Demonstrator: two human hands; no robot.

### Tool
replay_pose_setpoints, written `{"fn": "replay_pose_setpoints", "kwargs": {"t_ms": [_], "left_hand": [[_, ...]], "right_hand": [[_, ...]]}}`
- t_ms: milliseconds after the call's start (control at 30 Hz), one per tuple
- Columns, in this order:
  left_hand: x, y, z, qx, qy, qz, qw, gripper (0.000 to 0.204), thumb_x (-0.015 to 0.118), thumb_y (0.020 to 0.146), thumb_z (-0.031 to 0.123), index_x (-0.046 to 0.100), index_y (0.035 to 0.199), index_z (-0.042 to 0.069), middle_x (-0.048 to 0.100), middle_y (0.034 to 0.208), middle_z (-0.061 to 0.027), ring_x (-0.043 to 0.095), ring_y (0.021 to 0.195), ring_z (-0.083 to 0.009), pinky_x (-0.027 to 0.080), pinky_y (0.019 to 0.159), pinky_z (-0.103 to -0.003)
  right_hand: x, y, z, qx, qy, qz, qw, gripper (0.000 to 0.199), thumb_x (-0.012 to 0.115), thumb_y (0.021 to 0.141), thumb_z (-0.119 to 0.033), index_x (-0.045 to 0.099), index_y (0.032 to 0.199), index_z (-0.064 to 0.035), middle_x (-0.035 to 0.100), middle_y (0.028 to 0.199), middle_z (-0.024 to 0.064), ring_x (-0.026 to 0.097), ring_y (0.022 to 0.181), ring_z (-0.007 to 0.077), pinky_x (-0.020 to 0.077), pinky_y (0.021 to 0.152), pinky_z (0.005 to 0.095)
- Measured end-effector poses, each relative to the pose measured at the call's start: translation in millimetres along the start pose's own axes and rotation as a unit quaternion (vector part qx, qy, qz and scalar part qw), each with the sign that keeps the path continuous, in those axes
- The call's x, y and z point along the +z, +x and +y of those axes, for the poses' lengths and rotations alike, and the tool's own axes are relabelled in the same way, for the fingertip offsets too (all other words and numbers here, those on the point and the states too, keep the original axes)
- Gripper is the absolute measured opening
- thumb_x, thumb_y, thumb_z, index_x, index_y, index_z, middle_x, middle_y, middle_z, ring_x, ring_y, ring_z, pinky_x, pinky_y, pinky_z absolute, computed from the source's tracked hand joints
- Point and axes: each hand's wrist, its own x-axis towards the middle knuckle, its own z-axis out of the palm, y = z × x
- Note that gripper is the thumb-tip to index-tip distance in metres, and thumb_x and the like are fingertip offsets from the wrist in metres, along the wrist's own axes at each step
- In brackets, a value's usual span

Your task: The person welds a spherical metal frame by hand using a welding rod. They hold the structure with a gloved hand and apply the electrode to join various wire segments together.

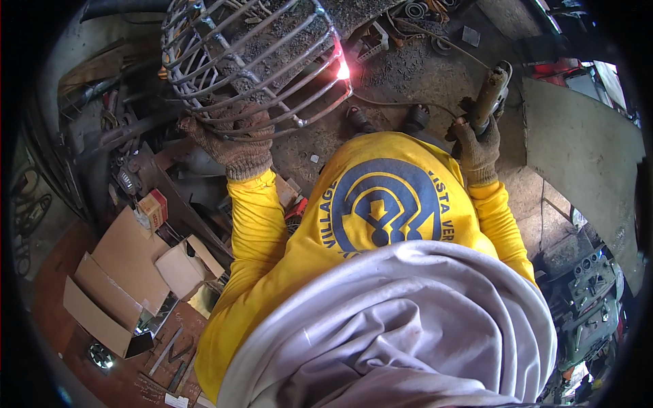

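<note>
A round cage of welded metal bars (262, 85) is at the upper left, its open end facing right. My left hand (239, 144), in a worn knitted glove, has its fingers wrapped round the cage's lower bars. One joint on the cage's right rim glows bright pink-white, a hot weld (342, 70). Well to the right of the cage, my gloved right hand (480, 151) is closed round a welding electrode holder (491, 92), which points up and away. A welding rod in its jaws cannot be made out.
A grimy metal worktop (354, 12) lies behind the cage. A cable (408, 105) trails over the floor near my feet. Opened cardboard boxes (126, 262) and hand tools (166, 350) lie on a brown table at left. A large metal sheet (578, 129) stands at right.
</note>
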Motion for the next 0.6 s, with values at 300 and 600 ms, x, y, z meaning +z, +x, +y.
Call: {"fn": "replay_pose_setpoints", "kwargs": {"t_ms": [300, 600], "left_hand": [[-12.4, -3.3, 12.7, -0.015, 0.063, 0.043, 0.997, 0.026, 0.066, 0.085, 0.051, 0.068, 0.087, 0.025, 0.054, 0.071, 0.0121, 0.042, 0.060, -0.0049, 0.038, 0.056, -0.021], [-28.9, -7.5, 22.2, 0.005, 0.042, 0.043, 0.998, 0.034, 0.068, 0.083, 0.053, 0.069, 0.102, 0.024, 0.058, 0.072, 0.0146, 0.039, 0.052, -0.0028, 0.039, 0.055, -0.022]], "right_hand": [[1.0, -0.9, 0.0, -0.010, 0.002, 0.006, 1.000, 0.044, 0.065, 0.087, -0.010, 0.052, 0.126, 0.0039, 0.061, 0.090, 0.0073, 0.062, 0.069, 0.0150, 0.0533, 0.062, 0.0279], [3.5, -1.9, -0.7, -0.014, 0.013, -0.001, 1.000, 0.045, 0.065, 0.088, -0.012, 0.051, 0.129, 0.0023, 0.062, 0.090, 0.0083, 0.061, 0.069, 0.0147, 0.0530, 0.063, 0.0278]]}}
